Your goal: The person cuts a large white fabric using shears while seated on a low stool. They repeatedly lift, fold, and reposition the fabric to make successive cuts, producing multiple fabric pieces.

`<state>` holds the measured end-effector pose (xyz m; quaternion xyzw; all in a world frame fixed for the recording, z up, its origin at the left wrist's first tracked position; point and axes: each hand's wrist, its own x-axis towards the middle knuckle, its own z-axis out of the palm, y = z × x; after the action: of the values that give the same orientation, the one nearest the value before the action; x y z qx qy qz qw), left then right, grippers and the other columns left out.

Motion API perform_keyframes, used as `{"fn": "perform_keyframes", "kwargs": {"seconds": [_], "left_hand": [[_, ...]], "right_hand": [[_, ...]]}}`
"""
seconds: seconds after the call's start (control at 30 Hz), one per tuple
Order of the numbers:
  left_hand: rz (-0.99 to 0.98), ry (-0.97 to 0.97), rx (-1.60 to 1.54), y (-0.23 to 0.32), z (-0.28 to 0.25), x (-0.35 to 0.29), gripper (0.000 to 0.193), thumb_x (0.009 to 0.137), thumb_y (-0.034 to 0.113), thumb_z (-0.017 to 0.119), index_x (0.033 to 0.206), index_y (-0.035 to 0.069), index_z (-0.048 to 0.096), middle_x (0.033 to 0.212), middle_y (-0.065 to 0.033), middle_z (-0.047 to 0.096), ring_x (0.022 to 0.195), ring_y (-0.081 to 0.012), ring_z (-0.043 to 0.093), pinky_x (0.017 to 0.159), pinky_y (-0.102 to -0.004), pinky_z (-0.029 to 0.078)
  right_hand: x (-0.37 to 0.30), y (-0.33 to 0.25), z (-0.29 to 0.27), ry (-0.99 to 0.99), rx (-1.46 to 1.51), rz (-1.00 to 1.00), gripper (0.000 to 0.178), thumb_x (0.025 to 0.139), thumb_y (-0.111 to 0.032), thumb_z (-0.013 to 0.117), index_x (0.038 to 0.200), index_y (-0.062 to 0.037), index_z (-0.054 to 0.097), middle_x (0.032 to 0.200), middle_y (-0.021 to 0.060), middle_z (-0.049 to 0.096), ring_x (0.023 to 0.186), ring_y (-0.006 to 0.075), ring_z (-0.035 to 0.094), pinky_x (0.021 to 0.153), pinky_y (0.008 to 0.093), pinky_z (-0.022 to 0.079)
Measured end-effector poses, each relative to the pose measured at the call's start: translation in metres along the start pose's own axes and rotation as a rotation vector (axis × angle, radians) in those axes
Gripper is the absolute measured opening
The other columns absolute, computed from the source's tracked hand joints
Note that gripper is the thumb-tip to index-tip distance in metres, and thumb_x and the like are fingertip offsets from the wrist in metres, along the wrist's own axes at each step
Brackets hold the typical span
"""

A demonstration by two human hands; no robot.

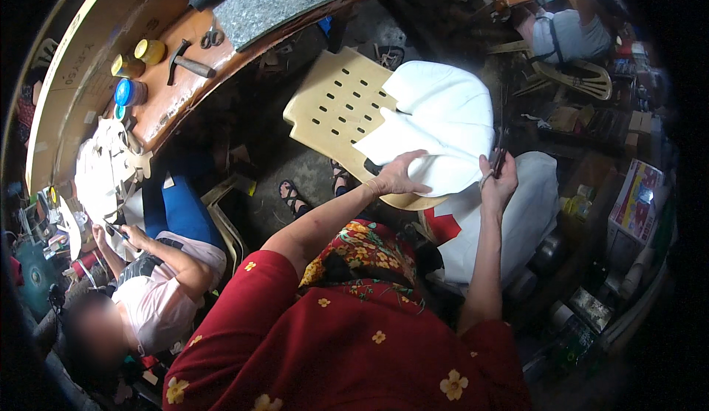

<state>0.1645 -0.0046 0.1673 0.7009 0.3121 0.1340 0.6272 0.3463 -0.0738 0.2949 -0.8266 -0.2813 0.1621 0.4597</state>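
Observation:
A large white sheet [447,108], flexible like cloth or thin leather, lies partly over a cream plastic chair [336,101] with slotted holes. My left hand [402,175] grips the sheet's near edge, thumb and fingers on either side of a fold. At the sheet's right edge, my right hand [500,186] is closed around a dark pair of scissors [499,160]. Its blades are hard to make out against the dark floor. Below the right hand rests a bulky white bag [528,208] with a red patch.
An orange-brown bench [166,108] at upper left carries a hammer [190,64], other scissors [213,36], jars [150,51] and a grey stone slab [277,1]. A co-worker [166,278] sits at left handling pale pieces. Another person [572,34] sits far right. A carton [635,208] stands at right.

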Motion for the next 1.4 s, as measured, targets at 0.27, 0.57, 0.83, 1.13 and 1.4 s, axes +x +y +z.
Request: {"fn": "perform_keyframes", "kwargs": {"seconds": [0.27,0.57,0.83,1.13,1.4], "left_hand": [[0.168,-0.201,-0.426,0.074,-0.038,-0.006,0.035,0.089,0.031,0.060,0.114,0.007,0.055,0.111,-0.0112,0.060,0.107,-0.0235,0.058,0.093,-0.0353,0.044],[0.338,0.216,-0.114,0.125,-0.094,-0.061,0.035,0.082,0.004,0.058,0.116,0.004,0.051,0.108,-0.0211,0.056,0.099,-0.0297,0.060,0.084,-0.0381,0.048],[0.169,0.708,-0.289,0.066,-0.250,-0.081,0.023,0.093,0.002,0.047,0.114,-0.001,0.055,0.101,-0.0041,0.064,0.092,-0.0094,0.059,0.080,-0.0246,0.048],[-0.085,0.763,0.669,-0.004,-0.274,-0.163,0.020,0.083,0.003,0.053,0.101,0.007,0.060,0.087,-0.0171,0.064,0.082,-0.0347,0.064,0.071,-0.0390,0.049],[-0.188,0.244,0.846,-0.067,-0.229,-0.235,0.019,0.075,0.000,0.048,0.088,0.007,0.061,0.090,-0.0140,0.063,0.082,-0.0350,0.063,0.073,-0.0438,0.049]], "right_hand": [[-0.011,-0.106,0.033,-0.158,0.314,0.011,0.036,0.082,-0.003,0.070,0.114,-0.0005,0.055,0.086,0.0004,0.058,0.077,0.0071,0.052,0.071,0.0206,0.042],[-0.029,-0.203,0.092,-0.369,0.666,-0.071,0.031,0.081,-0.004,0.069,0.108,-0.0010,0.054,0.080,-0.0008,0.056,0.071,0.0056,0.051,0.070,0.0213,0.043],[0.011,-0.158,0.090,-0.483,0.380,-0.333,0.031,0.091,-0.009,0.060,0.117,0.0016,0.049,0.115,0.0164,0.062,0.108,0.0193,0.060,0.096,0.0302,0.046],[-0.039,0.039,0.016,0.063,-0.157,-0.021,0.050,0.087,-0.019,0.067,0.124,0.0061,0.044,0.121,0.0217,0.056,0.112,0.0294,0.056,0.093,0.0367,0.043],[-0.124,0.062,0.015,0.153,0.300,0.612,0.036,0.091,-0.027,0.063,0.114,-0.0042,0.050,0.103,0.0070,0.059,0.092,0.0193,0.057,0.079,0.0334,0.046]]}}
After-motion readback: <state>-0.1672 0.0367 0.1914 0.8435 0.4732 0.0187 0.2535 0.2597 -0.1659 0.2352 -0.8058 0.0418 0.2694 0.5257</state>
